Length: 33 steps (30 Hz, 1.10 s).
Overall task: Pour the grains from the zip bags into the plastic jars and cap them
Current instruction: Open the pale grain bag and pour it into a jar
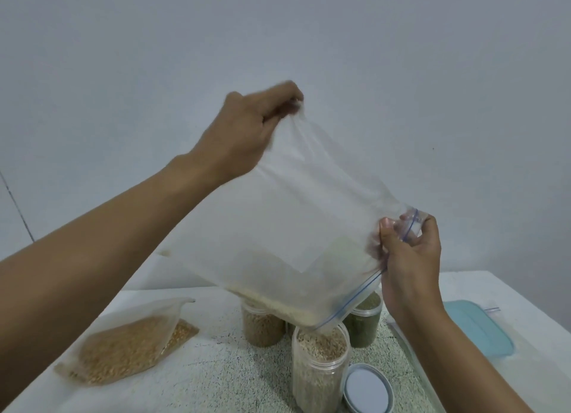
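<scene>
Bag (309, 221) is up in the air and tipped, zip (352, 298) corner down, right over the front jar (319, 369). Your left hand (244, 131) is high, pinching the bag's closed bottom corner between thumb and fingers. Your right hand (411, 258) is lower, fingers curled on the zip edge. The hands are well apart, one at each end of the bag. Pale grains (287, 310) bunch in the low corner at the mouth, just above the jar's open rim, and the jar is filled nearly to the top with the same pale stuff. Behind it stand two more, both partly hidden by the bag: a brown jar (262, 326) on the left and a green jar (364, 323) on the right. A lid (367, 388) lies flat on the table (216, 381) just beside the front jar. Further left, a second bag (123, 351) of golden grain lies on its side. A teal lid (475, 326) sits off to the right.
</scene>
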### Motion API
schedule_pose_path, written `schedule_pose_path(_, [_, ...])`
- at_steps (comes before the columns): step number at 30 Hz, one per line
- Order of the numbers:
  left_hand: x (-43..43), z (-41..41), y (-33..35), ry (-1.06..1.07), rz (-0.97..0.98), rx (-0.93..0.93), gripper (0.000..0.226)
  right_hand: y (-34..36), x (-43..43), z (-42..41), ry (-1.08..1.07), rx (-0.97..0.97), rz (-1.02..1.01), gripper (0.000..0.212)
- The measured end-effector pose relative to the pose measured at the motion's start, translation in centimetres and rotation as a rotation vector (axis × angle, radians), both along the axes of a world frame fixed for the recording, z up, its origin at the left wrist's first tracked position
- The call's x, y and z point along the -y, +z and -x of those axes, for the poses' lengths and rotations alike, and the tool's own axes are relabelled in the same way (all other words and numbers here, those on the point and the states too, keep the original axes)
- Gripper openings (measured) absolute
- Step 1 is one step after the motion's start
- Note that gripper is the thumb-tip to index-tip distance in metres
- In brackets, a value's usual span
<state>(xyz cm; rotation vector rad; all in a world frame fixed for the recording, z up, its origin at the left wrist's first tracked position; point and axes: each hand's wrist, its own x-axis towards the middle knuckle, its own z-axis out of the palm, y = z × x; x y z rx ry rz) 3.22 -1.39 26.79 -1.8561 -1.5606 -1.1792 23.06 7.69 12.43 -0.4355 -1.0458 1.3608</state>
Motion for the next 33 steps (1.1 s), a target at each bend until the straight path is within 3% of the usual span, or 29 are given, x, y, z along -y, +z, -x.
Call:
schedule_pose_path(6, [-0.3, 0.2, -0.3, 0.001, -0.011, 0.065, 0.014, -0.2, 0.1, 0.2, -0.021, 0.001, 0.018, 0.023])
schedule_pose_path(23, [0.7, -0.1, -0.8, 0.012, -0.022, -0.026, 0.012, 0.1, 0.6, 0.6, -0.005, 0.024, 0.037, 0.021])
schedule_pose_path(29, [1.2, -0.1, -0.7, 0.022, -0.029, 0.045, 0.012, 0.7, 0.1, 0.5, -0.029, 0.028, 0.042, 0.02])
schedule_pose_path(33, [1.7, 0.5, 0.1, -0.014, 0.026, 0.257, 0.025, 1.0, -0.3, 0.2, -0.006, 0.023, 0.024, 0.022])
